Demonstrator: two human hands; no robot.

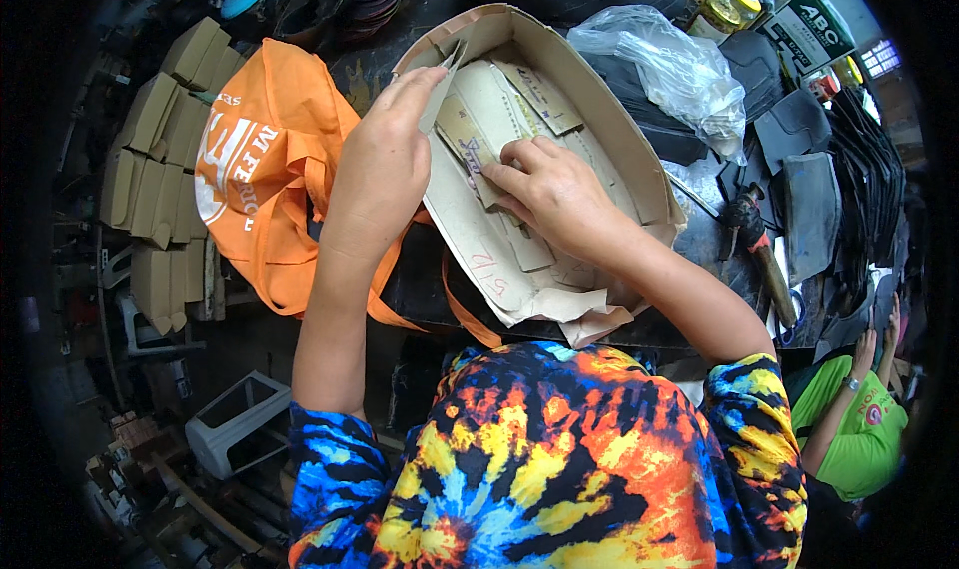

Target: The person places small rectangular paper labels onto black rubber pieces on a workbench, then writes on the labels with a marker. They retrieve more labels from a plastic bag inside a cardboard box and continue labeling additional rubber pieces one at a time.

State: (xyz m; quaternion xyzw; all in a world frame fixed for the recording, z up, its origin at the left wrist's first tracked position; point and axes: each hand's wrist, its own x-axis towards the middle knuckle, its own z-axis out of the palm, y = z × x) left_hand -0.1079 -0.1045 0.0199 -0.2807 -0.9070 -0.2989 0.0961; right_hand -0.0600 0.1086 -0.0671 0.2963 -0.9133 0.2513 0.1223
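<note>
Left hand (pixel 385 159) pinching thin card pieces (pixel 440 97) tilted up at box's left wall. Right hand (pixel 561 194) curled, fingertips at card strip (pixel 461 134) lying inside open cardboard box (pixel 611 114); whether gripping it, cannot tell. Other strips (pixel 542 97) loose, close by. Risks: strips could drag or crease if neighbours catch; torn flap (pixel 589 311) at near end could let strips slip out if box tips; orange bag's strap (pixel 466 309) could snag box.
</note>
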